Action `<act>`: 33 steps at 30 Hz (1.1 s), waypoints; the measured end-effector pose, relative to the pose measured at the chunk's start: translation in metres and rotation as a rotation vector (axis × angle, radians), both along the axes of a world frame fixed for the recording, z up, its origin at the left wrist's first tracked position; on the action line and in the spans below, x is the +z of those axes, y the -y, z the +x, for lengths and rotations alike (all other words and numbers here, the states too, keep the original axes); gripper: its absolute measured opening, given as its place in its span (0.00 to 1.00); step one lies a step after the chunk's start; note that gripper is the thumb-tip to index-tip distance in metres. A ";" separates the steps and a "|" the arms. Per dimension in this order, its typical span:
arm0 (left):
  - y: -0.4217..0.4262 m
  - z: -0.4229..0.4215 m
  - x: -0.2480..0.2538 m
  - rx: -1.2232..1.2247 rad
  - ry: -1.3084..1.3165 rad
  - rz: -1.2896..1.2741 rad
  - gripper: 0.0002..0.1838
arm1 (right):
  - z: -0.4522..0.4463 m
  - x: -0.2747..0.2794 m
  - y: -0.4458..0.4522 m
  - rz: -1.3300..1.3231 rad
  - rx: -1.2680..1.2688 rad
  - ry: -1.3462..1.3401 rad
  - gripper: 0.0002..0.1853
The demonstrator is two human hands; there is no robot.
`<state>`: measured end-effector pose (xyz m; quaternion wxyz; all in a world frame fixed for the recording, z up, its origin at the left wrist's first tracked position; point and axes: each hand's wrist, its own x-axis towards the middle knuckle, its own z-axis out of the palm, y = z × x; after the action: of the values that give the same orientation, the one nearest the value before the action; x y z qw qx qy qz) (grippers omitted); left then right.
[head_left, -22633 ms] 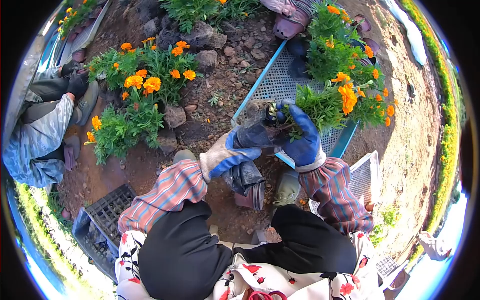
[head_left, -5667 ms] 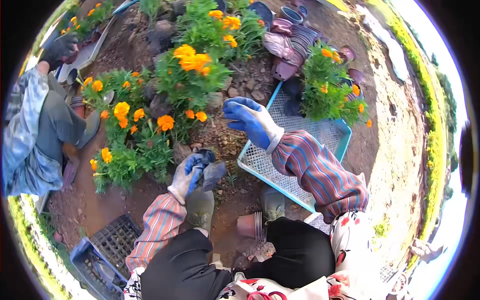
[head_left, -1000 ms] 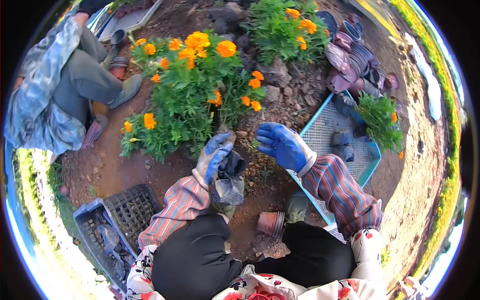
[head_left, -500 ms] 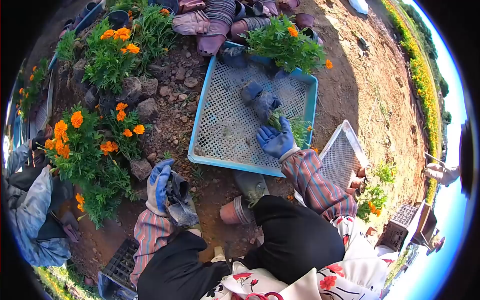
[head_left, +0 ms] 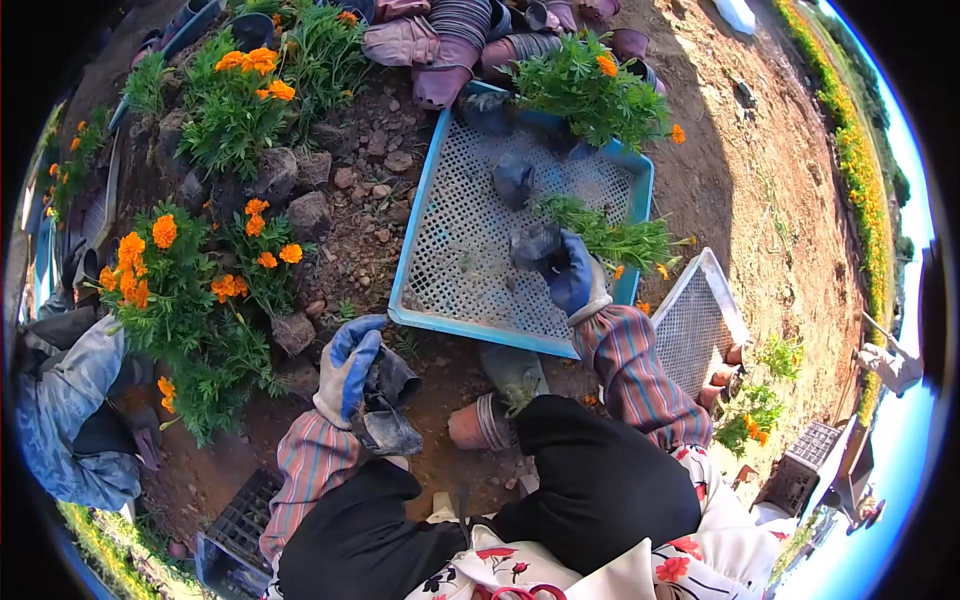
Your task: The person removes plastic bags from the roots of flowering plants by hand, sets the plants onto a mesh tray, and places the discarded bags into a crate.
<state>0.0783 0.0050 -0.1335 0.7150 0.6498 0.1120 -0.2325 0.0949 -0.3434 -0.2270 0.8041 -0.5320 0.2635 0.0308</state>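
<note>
My left hand point(head_left: 346, 368), in a blue and white work glove, is closed around crumpled black nursery pots point(head_left: 390, 410) low in front of my legs. Over the right side of a blue mesh crate point(head_left: 450, 240), my gloved right hand point(head_left: 572, 277) is shut on the black pot point(head_left: 533, 244) of a marigold plant. Green leaves of that marigold point(head_left: 612, 235) lean toward the crate's right rim. Another dark pot point(head_left: 513, 180) lies farther back in the crate. Behind it, a bushy marigold point(head_left: 590, 90) leans over the back edge.
Marigolds point(head_left: 165, 330) with bare soil clumps cover the ground at left. Stacked used pots point(head_left: 455, 45) lie behind the crate. A pale crate point(head_left: 700, 320) stands at right, small brown pots point(head_left: 480, 425) by my knee, a black tray point(head_left: 240, 520) at lower left. A person's sleeve point(head_left: 70, 390) shows at left.
My right hand has gone from open, palm up, to gripping the marigold's pot. That pot now stands apart from the other dark pot. My left hand still holds the crumpled pots.
</note>
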 end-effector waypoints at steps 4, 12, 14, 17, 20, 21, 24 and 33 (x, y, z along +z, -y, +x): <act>0.009 0.000 0.012 -0.177 -0.072 -0.189 0.31 | -0.008 0.079 -0.065 0.344 0.178 0.025 0.14; 0.011 0.000 0.007 -0.220 0.030 -0.382 0.40 | -0.013 0.074 -0.137 0.466 0.480 -0.313 0.12; 0.007 0.000 0.008 -0.189 -0.023 -0.429 0.38 | -0.011 0.085 -0.155 0.375 0.456 -0.242 0.12; 0.001 0.003 0.003 -0.057 0.041 -0.416 0.26 | -0.003 0.083 -0.163 0.545 0.463 -0.148 0.14; -0.023 0.009 0.000 0.094 -0.118 -0.319 0.16 | 0.007 0.074 -0.164 0.438 0.441 -0.027 0.17; -0.025 0.008 0.002 0.119 -0.124 -0.373 0.18 | 0.008 0.075 -0.161 0.496 0.407 -0.084 0.19; -0.018 0.003 0.012 -0.033 0.038 -0.058 0.18 | 0.014 0.091 -0.173 0.599 0.543 -0.119 0.18; -0.038 -0.005 0.006 0.030 0.030 -0.373 0.10 | 0.026 0.104 -0.197 0.637 0.568 -0.175 0.15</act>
<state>0.0736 0.0431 -0.1277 0.8281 0.5074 0.0660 -0.2289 0.1205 -0.1462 -0.1233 0.8625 -0.3039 0.1512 0.3754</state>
